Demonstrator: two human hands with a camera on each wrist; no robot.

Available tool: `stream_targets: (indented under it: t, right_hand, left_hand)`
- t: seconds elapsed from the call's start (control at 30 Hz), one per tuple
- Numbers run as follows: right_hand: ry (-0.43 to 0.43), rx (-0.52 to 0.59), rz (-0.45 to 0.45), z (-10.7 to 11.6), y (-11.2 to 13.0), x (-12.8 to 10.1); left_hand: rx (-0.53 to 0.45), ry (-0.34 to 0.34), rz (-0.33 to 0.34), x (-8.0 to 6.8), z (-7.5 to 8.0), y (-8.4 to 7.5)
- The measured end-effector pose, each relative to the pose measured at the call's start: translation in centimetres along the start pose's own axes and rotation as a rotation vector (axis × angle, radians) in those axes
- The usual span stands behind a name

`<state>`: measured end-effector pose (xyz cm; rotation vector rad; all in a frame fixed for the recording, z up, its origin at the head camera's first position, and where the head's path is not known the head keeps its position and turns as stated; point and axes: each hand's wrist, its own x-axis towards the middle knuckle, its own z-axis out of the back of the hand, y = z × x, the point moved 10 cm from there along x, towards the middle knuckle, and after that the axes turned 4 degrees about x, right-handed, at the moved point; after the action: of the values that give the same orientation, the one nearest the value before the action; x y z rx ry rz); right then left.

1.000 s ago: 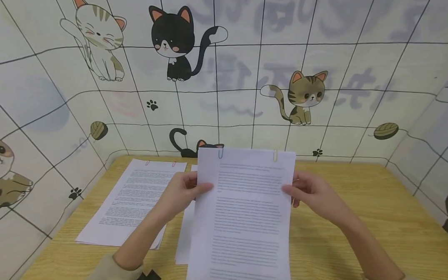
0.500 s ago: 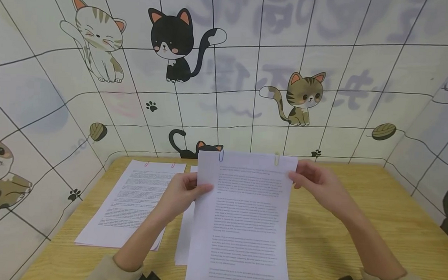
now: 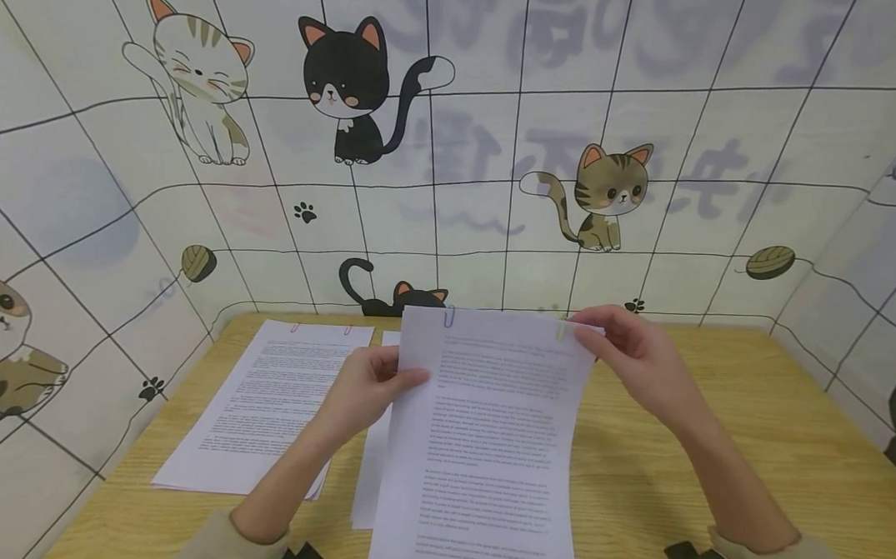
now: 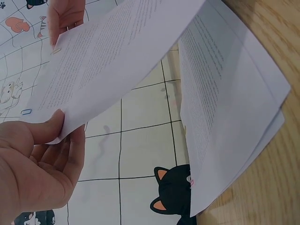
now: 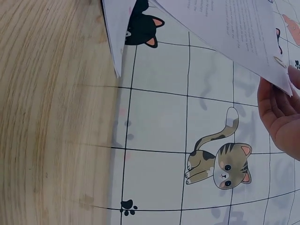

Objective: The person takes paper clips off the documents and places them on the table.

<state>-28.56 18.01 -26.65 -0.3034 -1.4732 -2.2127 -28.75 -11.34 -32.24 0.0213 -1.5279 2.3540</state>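
I hold a printed sheaf of paper [image 3: 486, 448] up above the wooden table [image 3: 710, 458]. My left hand [image 3: 371, 389] pinches its left edge, thumb on the front. My right hand [image 3: 632, 354] pinches the top right corner, beside a yellow paper clip [image 3: 561, 330]. A blue paper clip [image 3: 450, 316] sits on the top edge at the left. In the left wrist view the sheaf [image 4: 122, 61] rests against my left hand [image 4: 42, 164]. In the right wrist view my right hand [image 5: 281, 112] grips the corner by the yellow clip [image 5: 280, 62].
A clipped stack of printed pages [image 3: 262, 405] lies on the table at the left. More white sheets [image 3: 371, 460] lie under the held sheaf. A wall with cartoon cats [image 3: 351, 83] closes the back and sides.
My right hand has moved up from the sheaf's right edge to its top right corner. The sheaf has tilted slightly. My left hand has stayed put.
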Motion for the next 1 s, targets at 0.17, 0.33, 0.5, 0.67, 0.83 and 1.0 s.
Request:
stream_targets:
  t: [0.17, 0.33, 0.5, 0.67, 0.83, 1.0]
  right_hand:
    - [-0.018, -0.029, 0.018, -0.1, 0.4, 0.1]
    - [-0.029, -0.046, 0.037, -0.4, 0.6, 0.2]
    - [-0.035, -0.053, 0.069, -0.6, 0.9, 0.1]
    - [-0.046, -0.05, 0.092, -0.6, 1.1, 0.0]
    - [-0.06, -0.058, 0.087, -0.5, 1.1, -0.1]
    - [-0.071, -0.06, 0.085, -0.3, 1.2, -0.1]
  left_hand:
    - [0.017, -0.004, -0.011, 0.0, -0.1, -0.1]
    - [0.034, -0.005, -0.017, -0.1, -0.1, -0.2]
    - [0.054, -0.011, -0.027, 0.0, 0.0, -0.3]
    - [0.063, -0.009, -0.031, 0.0, 0.0, -0.4]
    - [0.064, -0.008, -0.039, 0.0, 0.0, -0.6]
    - [0.069, -0.013, -0.037, -0.1, 0.1, -0.5]
